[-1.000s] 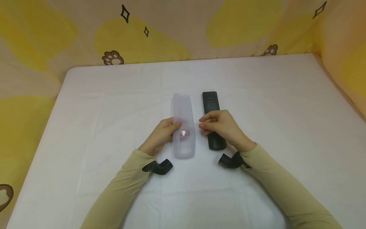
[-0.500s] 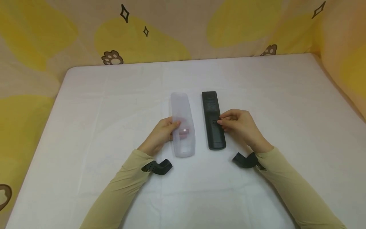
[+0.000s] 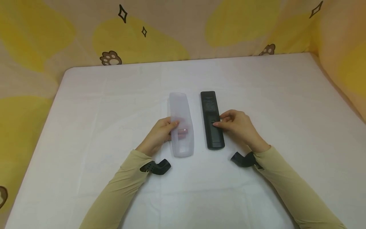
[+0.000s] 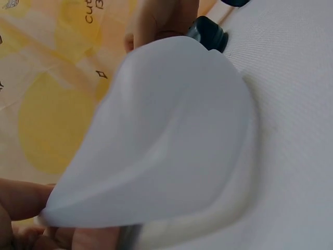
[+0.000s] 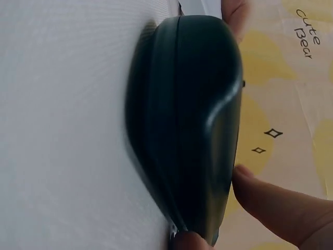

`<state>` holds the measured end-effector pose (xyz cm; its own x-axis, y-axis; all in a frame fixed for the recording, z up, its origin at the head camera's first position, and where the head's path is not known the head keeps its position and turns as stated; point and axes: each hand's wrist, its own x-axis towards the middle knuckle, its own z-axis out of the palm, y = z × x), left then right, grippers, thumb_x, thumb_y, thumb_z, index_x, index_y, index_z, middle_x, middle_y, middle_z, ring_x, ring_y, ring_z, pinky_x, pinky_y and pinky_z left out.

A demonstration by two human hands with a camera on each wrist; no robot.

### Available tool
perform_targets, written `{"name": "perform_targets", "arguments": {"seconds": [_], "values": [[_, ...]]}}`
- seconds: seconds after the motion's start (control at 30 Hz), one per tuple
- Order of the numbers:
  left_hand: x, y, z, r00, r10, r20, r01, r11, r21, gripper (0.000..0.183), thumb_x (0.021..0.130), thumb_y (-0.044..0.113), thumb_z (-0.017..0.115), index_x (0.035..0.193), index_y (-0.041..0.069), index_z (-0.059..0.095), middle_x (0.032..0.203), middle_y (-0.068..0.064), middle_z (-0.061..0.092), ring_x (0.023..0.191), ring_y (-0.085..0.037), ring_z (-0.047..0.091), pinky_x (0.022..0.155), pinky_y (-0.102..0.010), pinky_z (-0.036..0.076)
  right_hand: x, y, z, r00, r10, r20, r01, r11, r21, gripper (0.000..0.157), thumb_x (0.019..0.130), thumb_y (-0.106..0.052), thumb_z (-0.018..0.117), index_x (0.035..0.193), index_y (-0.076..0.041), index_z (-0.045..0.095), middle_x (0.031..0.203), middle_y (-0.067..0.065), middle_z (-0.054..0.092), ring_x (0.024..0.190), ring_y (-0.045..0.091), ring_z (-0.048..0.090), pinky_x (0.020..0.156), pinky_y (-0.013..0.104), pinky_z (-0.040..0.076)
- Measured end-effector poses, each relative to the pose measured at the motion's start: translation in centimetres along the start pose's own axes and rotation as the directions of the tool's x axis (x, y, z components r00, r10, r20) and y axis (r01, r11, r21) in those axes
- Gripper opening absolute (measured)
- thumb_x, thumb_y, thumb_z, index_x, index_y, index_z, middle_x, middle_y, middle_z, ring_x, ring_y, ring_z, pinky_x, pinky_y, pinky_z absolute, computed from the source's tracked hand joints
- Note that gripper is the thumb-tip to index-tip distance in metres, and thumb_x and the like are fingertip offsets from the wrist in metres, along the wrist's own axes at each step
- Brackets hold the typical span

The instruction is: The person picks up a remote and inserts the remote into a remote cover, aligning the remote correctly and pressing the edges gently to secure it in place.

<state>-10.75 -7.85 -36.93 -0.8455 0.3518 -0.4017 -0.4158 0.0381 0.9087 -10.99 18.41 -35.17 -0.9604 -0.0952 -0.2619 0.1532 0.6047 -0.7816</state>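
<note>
My left hand (image 3: 158, 132) pinches a translucent silicone remote cover (image 3: 182, 106) by its left side, thumb on top and fingers showing through from beneath. Up close in the left wrist view, the cover (image 4: 161, 130) fills the middle, its rounded end towards the camera. To its right a black remote control (image 3: 210, 105) lies face down, its back and battery lid (image 3: 218, 136) upward. My right hand (image 3: 238, 127) grips the remote's right edge, with the thumb on its back near the lid's latch. In the right wrist view the remote (image 5: 192, 104) sits between thumb and a finger below.
A white cloth covers the table (image 3: 114, 105), with its far edge against a yellow patterned curtain (image 3: 160, 41). Black camera mounts, one at the left wrist (image 3: 160, 167) and one at the right wrist (image 3: 243, 159), stick out below the hands.
My right hand has moved right, from above the remote to its right edge, and its thumb has come onto the remote's back. The left hand keeps hold of the cover, nearly still.
</note>
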Motion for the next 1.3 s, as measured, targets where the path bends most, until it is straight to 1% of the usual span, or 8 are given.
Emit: {"name": "perform_targets", "arguments": {"seconds": [0.2, 0.4, 0.5, 0.67, 0.83, 1.1, 1.2, 1.3], "values": [[0.1, 0.0, 0.0, 1.0, 0.006, 0.022, -0.006, 1.0, -0.011, 0.038, 0.102, 0.01, 0.039, 0.134, -0.01, 0.038, 0.131, -0.028, 0.049, 0.107, -0.036, 0.06, 0.092, -0.046, 0.048, 0.3, -0.6, 0.5, 1.0, -0.012, -0.001, 0.011, 0.982, -0.191, 0.055, 0.077, -0.036, 0.077, 0.11, 0.004, 0.06, 0.084, 0.008, 0.061, 0.08, 0.022, 0.054, 0.071, 0.029, 0.043], [0.1, 0.2, 0.1, 1.0, 0.003, 0.018, -0.002, 1.0, -0.02, 0.038, 0.102, 0.011, 0.039, 0.135, -0.009, 0.038, 0.132, -0.027, 0.048, 0.109, -0.037, 0.059, 0.092, -0.046, 0.048, 0.7, -0.9, 0.6, 1.0, 0.005, 0.018, -0.001, 0.974, -0.228, 0.058, 0.076, -0.037, 0.078, 0.112, 0.004, 0.059, 0.089, 0.009, 0.062, 0.083, 0.023, 0.055, 0.073, 0.031, 0.045], [0.1, 0.2, 0.1, 1.0, 0.001, 0.006, 0.0, 1.0, -0.03, 0.038, 0.102, 0.01, 0.039, 0.134, -0.009, 0.039, 0.131, -0.027, 0.048, 0.107, -0.033, 0.061, 0.092, -0.046, 0.048, 0.9, -1.1, 0.6, 0.999, 0.02, 0.031, -0.012, 0.974, -0.227, 0.059, 0.075, -0.038, 0.078, 0.112, 0.004, 0.06, 0.092, 0.011, 0.064, 0.087, 0.023, 0.057, 0.076, 0.034, 0.047], [0.0, 0.3, 0.1, 1.0, -0.006, -0.005, 0.005, 0.999, -0.051, 0.037, 0.102, 0.01, 0.038, 0.133, -0.01, 0.039, 0.129, -0.026, 0.049, 0.099, -0.024, 0.064, 0.091, -0.045, 0.049, 1.1, -1.2, 0.8, 0.997, 0.067, 0.05, -0.057, 0.983, -0.173, 0.058, 0.073, -0.038, 0.078, 0.11, 0.003, 0.06, 0.095, 0.012, 0.063, 0.09, 0.024, 0.055, 0.078, 0.034, 0.045], [0.1, 0.2, 0.1, 1.0, -0.002, -0.01, 0.001, 0.998, -0.058, 0.037, 0.102, 0.009, 0.037, 0.135, -0.009, 0.038, 0.131, -0.027, 0.048, 0.098, -0.023, 0.064, 0.092, -0.046, 0.048, 1.3, -0.9, 0.9, 0.994, 0.084, 0.065, -0.076, 0.99, -0.122, 0.053, 0.073, -0.038, 0.078, 0.104, 0.0, 0.058, 0.093, 0.009, 0.062, 0.09, 0.022, 0.053, 0.078, 0.032, 0.043], [0.5, 0.6, 0.1, 0.999, 0.017, -0.049, -0.021, 0.996, -0.082, 0.037, 0.103, 0.01, 0.034, 0.134, -0.011, 0.035, 0.13, -0.027, 0.047, 0.108, -0.031, 0.059, 0.094, -0.042, 0.047, 1.3, -0.5, 0.7, 0.991, 0.043, 0.124, -0.046, 0.999, 0.023, 0.049, 0.077, -0.03, 0.077, 0.106, -0.001, 0.052, 0.08, 0.003, 0.061, 0.082, 0.019, 0.049, 0.075, 0.029, 0.039], [1.1, 1.0, 0.1, 0.996, 0.027, -0.08, -0.035, 0.994, -0.101, 0.037, 0.103, 0.011, 0.034, 0.134, -0.01, 0.035, 0.129, -0.026, 0.049, 0.112, -0.033, 0.057, 0.095, -0.042, 0.047, 1.4, -0.3, 0.5, 0.988, 0.031, 0.154, -0.043, 0.996, 0.075, 0.048, 0.078, -0.027, 0.077, 0.107, 0.0, 0.051, 0.076, 0.0, 0.06, 0.078, 0.016, 0.049, 0.074, 0.027, 0.039], [1.4, 1.1, 0.1, 0.993, 0.044, -0.106, -0.057, 0.991, -0.121, 0.037, 0.103, 0.012, 0.034, 0.133, -0.009, 0.036, 0.131, -0.025, 0.048, 0.115, -0.035, 0.055, 0.096, -0.042, 0.046, 1.4, -0.1, 0.5, 0.983, 0.014, 0.184, -0.047, 0.983, 0.178, 0.045, 0.08, -0.022, 0.075, 0.108, 0.002, 0.049, 0.074, 0.0, 0.059, 0.075, 0.015, 0.051, 0.073, 0.026, 0.041]]}}
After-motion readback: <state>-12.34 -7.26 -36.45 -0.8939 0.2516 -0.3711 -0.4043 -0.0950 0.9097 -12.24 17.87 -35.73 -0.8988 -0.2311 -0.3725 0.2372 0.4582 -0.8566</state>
